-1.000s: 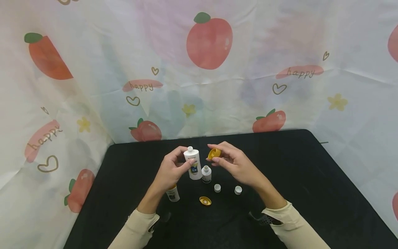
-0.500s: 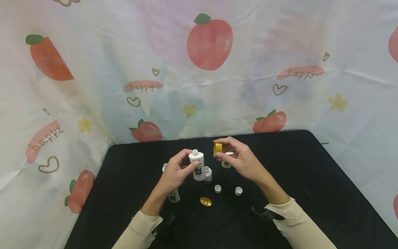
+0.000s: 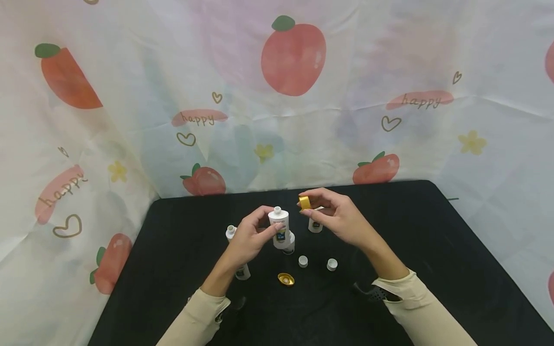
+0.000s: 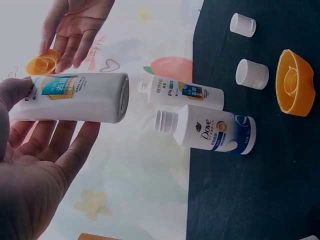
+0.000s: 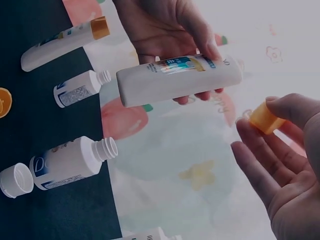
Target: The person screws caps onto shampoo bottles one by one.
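My left hand (image 3: 253, 235) grips a white shampoo bottle (image 3: 279, 228) by its sides, its narrow neck bare and pointing up. The bottle's label (image 4: 59, 87) shows in the left wrist view. To its right, my right hand (image 3: 339, 214) pinches a yellow bottle cap (image 3: 305, 203) between thumb and fingers, level with the bottle's neck and apart from it. The left wrist view shows a raised ring inside that cap (image 4: 43, 62). Beyond the held bottle stand an uncapped Dove bottle (image 4: 215, 129) and another white bottle (image 4: 185, 95) with a bare neck.
Two white caps (image 3: 303, 261) and an oval yellow cap (image 3: 286, 279) lie on the black table (image 3: 389, 240). An uncapped bottle (image 3: 231, 231) stands behind my left hand. A yellow-capped bottle (image 5: 65, 45) stands on the left, partly behind my forearm. A printed curtain (image 3: 303, 134) hangs behind.
My left hand has shifted a little right with the bottle. My right hand has moved right and slightly up, turning the yellow cap. A bottle behind the right hand has come into view.
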`<state>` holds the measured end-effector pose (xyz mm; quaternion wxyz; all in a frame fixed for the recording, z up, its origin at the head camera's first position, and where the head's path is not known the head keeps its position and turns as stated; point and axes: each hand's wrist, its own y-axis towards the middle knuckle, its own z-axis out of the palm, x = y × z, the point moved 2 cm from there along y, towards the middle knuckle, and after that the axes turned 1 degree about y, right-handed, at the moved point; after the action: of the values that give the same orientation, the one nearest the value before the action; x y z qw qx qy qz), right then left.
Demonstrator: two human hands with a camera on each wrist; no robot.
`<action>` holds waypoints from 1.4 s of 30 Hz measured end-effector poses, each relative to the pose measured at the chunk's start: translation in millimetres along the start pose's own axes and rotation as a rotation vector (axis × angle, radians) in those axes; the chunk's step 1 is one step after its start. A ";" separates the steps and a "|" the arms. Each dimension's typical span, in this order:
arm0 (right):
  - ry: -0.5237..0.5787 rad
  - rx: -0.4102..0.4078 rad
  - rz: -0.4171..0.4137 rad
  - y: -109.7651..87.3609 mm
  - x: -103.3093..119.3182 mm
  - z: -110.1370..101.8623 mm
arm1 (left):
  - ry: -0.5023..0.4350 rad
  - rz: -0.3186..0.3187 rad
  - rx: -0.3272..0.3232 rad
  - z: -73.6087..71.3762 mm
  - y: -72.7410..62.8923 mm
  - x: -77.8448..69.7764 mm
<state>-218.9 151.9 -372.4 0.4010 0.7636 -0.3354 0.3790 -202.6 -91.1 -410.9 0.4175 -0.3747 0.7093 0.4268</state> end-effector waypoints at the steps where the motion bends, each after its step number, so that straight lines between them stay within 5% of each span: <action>1: 0.002 0.002 -0.003 0.4 0.1 -0.6 | -0.003 0.002 0.000 0.3 0.4 -0.2; 11: -0.066 0.015 -0.083 5.3 4.7 -3.9 | 0.007 -0.008 0.003 1.9 1.6 -3.8; 24: -0.114 0.008 -0.061 10.3 15.4 -3.8 | -0.034 -0.009 -0.027 3.2 0.3 -6.5; 42: -0.080 0.053 -0.137 14.5 26.1 5.4 | -0.014 -0.008 0.035 7.5 0.4 -6.5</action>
<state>-216.3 135.2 -347.2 0.3917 0.8096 -0.2881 0.3288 -198.5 -82.9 -407.0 0.4307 -0.3669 0.7123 0.4154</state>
